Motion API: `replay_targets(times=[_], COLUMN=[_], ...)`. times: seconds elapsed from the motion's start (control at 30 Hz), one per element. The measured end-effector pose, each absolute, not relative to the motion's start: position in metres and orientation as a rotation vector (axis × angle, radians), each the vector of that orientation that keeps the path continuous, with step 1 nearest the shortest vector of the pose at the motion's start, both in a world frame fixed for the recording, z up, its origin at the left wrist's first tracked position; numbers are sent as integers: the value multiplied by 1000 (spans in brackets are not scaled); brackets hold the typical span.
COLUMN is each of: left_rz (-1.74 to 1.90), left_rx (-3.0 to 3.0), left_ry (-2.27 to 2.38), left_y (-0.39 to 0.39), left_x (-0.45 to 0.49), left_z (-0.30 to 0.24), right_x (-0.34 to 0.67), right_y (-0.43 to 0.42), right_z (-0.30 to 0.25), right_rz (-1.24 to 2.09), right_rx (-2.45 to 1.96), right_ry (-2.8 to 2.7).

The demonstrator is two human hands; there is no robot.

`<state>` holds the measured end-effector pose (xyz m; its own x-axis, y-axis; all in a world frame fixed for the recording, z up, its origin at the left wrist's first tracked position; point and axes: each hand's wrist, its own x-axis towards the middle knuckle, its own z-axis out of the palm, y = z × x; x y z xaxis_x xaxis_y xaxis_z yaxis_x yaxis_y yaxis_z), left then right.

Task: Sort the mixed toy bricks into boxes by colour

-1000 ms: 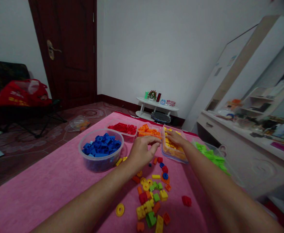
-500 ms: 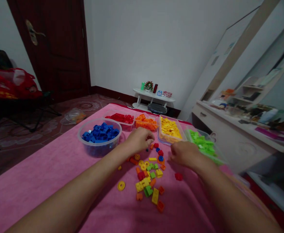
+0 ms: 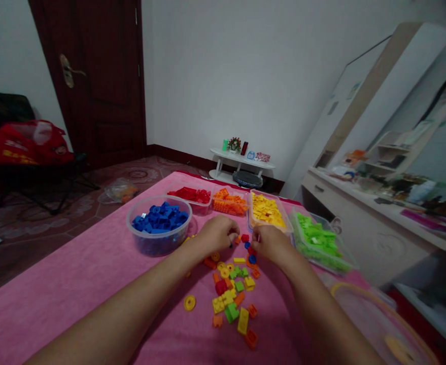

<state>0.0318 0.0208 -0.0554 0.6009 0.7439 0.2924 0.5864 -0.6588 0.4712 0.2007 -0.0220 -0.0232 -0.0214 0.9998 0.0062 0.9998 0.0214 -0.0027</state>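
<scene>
My left hand (image 3: 219,235) hovers low over the cloth behind the loose toy bricks, fingers curled and closed; a small dark blue piece shows at its fingertips, but what they grip is unclear. Opposite it, my right hand (image 3: 270,241) is closed with fingertips pointing down beside a red brick (image 3: 250,251) and a blue round piece (image 3: 252,259); its grip is hidden. Between the hands lie another red brick (image 3: 245,238) and an orange brick (image 3: 238,239). Nearer me are scattered green bricks (image 3: 231,313), yellow bricks (image 3: 243,321), orange bricks (image 3: 251,338) and a yellow wheel (image 3: 189,303).
A round tub of blue bricks (image 3: 158,242) stands left on the pink cloth (image 3: 93,284). Behind are boxes of red bricks (image 3: 190,195), orange bricks (image 3: 228,203) and yellow bricks (image 3: 268,210). Right stands a box of green bricks (image 3: 319,238); a clear round lid (image 3: 378,324) lies nearer.
My right hand has moved left, closer to my left hand. A red brick that lay near my right wrist no longer shows. The left hand stays nearly in place; the view has tilted up slightly.
</scene>
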Motion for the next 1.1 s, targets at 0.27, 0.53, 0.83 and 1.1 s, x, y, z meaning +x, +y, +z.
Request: replay_targets(times=[0.27,0.53,0.83,1.1], left_rz=[686,762,927,753], left_rx=[2482,2396,1640,543], left_ry=[1205,1268,1060,569], left_y=[25,27,28,18], left_x=[30,30,45,45], left_z=[-60,-62,-72,-59], right_x=[208,198,216,176], right_y=[-6,10,14,-12], right_z=[-48,-67,-76,-32], right_rz=[-53,-124,164,219], right_rx=[-2175,-1959,-1805,-1418], right_ry=[-2161,-2081,-1913,-1947])
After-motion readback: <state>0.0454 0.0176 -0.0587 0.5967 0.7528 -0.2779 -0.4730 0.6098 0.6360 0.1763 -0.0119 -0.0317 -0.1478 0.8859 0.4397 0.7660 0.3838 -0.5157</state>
